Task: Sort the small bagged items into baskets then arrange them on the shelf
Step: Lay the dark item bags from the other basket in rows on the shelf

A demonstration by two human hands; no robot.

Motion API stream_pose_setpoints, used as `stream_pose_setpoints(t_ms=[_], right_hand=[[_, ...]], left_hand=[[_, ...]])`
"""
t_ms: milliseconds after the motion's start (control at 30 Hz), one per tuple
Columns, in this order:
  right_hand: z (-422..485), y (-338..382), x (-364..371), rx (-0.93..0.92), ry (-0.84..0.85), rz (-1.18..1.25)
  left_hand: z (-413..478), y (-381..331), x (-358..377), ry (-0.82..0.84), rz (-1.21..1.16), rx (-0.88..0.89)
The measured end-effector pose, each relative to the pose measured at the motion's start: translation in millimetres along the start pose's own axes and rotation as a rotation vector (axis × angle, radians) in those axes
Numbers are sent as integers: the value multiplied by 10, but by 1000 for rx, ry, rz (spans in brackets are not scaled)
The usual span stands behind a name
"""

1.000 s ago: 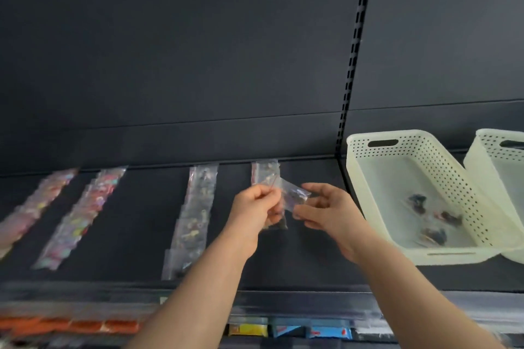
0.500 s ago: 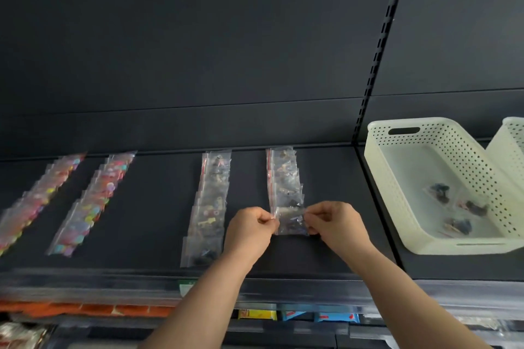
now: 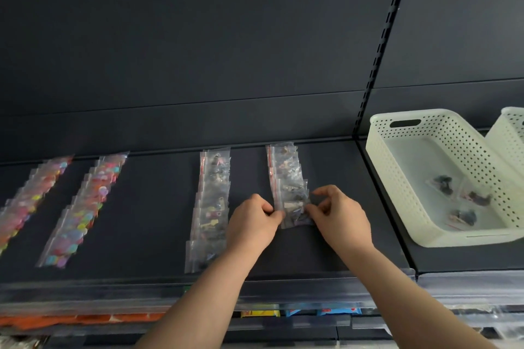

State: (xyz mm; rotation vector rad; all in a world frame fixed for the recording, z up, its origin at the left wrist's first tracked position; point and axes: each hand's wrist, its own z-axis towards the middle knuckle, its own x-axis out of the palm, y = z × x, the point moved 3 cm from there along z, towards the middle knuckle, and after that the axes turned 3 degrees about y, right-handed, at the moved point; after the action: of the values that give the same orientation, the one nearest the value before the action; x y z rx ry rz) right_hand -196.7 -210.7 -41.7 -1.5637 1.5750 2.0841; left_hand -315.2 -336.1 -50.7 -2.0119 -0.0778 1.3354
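Now that the bag (image 3: 296, 215) we held up lies at the near end of its row (image 3: 286, 170), our left hand (image 3: 252, 224) and right hand (image 3: 340, 217) pinch its edges; the basket (image 3: 467, 239) holds more.

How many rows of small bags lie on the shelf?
4. A colourful row at far left, a second colourful row beside it, a clear row left of the left hand, a second clear row between it and the right hand. More may hide off-frame.
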Motion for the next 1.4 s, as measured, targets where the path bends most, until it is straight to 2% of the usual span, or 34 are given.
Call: stream_pose_setpoints(t_ms=[100, 200, 267, 400, 533, 667, 800, 900, 1000, 1200, 1300, 1400], right_hand=[[-1, -10, -153, -80, -69, -139], [22, 8, -412, -219, -221, -331], [52, -40, -621, -234, -295, -391], [47, -306, -1032, -148, -375, -428], [4, -641, -1405, -48, -413, -331], [28, -1005, -1800, 48, -409, -374], [55, -1302, -2045, 107, -379, -473], [62, -1426, -2056, 114, -328, -490], [64, -1448, -2016, 91, -349, -462], [90, -1503, -1982, 59, -373, -431], [96, -1532, -1971, 37, -389, -401], [107, -1546, -1952, 8, -401, -380]], left_hand=[[15, -105, -81, -17, -39, 48], [25, -384, -147, -18, -63, 146], [25, -632, -137, 9, -70, 221], [-15, -1122, 60, 109, -24, 318], [-135, -1619, 280, 117, -46, 444], [-245, -2137, 481, 139, -33, 588], [-224, -2568, 765, 174, 108, 661], [-128, -2783, 1027, 194, 356, 636], [-31, -2829, 1263, 259, 515, 493], [200, -2817, 1622, 280, 243, 238], [237, -2830, 1704, 281, 243, 245], [234, -2821, 1714, 252, 344, 288]])
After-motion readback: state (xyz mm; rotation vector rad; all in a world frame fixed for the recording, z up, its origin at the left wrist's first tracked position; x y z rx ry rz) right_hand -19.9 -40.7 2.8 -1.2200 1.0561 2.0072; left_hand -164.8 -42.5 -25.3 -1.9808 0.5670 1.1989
